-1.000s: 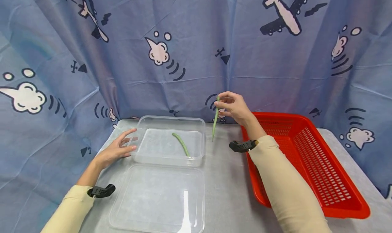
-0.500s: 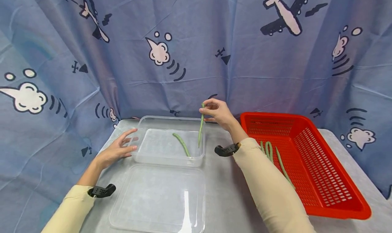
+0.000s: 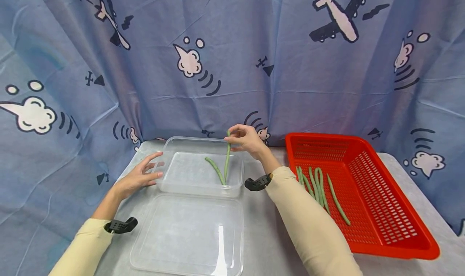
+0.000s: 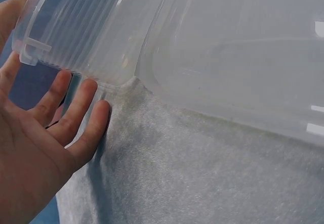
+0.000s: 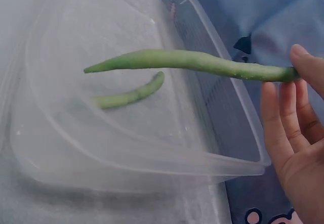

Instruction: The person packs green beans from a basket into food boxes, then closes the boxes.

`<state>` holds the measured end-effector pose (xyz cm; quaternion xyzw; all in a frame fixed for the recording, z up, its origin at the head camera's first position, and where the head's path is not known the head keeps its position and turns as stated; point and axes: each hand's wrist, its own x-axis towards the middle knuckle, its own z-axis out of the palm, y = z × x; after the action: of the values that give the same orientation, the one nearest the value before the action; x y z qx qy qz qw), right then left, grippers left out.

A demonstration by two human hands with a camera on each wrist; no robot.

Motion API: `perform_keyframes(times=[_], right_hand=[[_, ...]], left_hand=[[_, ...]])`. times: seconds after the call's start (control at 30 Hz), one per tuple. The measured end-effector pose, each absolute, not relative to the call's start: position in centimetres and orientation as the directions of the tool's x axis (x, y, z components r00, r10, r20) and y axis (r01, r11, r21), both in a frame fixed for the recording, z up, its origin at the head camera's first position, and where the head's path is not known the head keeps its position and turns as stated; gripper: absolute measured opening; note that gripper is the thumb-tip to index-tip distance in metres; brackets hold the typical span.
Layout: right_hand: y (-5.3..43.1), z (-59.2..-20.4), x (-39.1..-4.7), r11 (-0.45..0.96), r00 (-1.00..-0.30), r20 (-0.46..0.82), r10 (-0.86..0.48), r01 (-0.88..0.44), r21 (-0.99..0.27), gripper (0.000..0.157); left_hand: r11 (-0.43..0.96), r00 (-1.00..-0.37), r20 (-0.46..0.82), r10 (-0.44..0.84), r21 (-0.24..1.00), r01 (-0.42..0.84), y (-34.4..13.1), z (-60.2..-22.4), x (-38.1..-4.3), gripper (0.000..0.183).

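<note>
My right hand (image 3: pixel 248 141) pinches one end of a green bean (image 3: pixel 227 159), which hangs down over the right part of a clear plastic container (image 3: pixel 189 190). In the right wrist view the held bean (image 5: pixel 192 61) spans the container's rim, with thumb and fingertips at its thick end. Another green bean (image 3: pixel 215 170) lies on the container floor. At the container's left side is my left hand (image 3: pixel 136 180), fingers spread and fairly straight against the wall. The left wrist view shows those fingers (image 4: pixel 81 113) beside the ribbed side of the container.
A flat clear lid (image 3: pixel 189 233) lies on the grey table in front of the container. To the right stands a red plastic basket (image 3: pixel 396 195) with several green beans (image 3: pixel 319 183) along its left side. A blue patterned curtain (image 3: pixel 225 66) hangs behind the table.
My right hand has moved left and a little down with the green bean, from beside the container to over it. The basket's beans have come into view. My left hand stays put.
</note>
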<state>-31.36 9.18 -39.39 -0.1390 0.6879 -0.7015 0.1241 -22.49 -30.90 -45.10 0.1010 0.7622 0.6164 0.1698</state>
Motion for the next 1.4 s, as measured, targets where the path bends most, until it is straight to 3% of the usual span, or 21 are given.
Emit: perform_keyframes(times=[0.33, 0.67, 1.4], right_hand=[[8.9, -39.0, -31.1, 0.052, -0.89, 0.048, -0.453, -0.08, -0.995, 0.028], [10.9, -37.0, -31.4, 0.084, -0.893, 0.072, -0.445, -0.121, -0.989, 0.042], [26.6, -36.8, -30.2, 0.099, -0.969, 0.069, -0.238, -0.095, -0.991, 0.039]], left_hand=[[0.207, -0.919, -0.12, 0.376, 0.977, -0.043, -31.0, -45.3, -22.6, 0.073], [0.19, -0.919, -0.114, 0.377, 0.981, -0.044, -31.1, -45.4, -22.5, 0.074], [0.212, -0.922, -0.129, 0.366, 0.976, -0.052, -31.1, -45.3, -22.3, 0.076]])
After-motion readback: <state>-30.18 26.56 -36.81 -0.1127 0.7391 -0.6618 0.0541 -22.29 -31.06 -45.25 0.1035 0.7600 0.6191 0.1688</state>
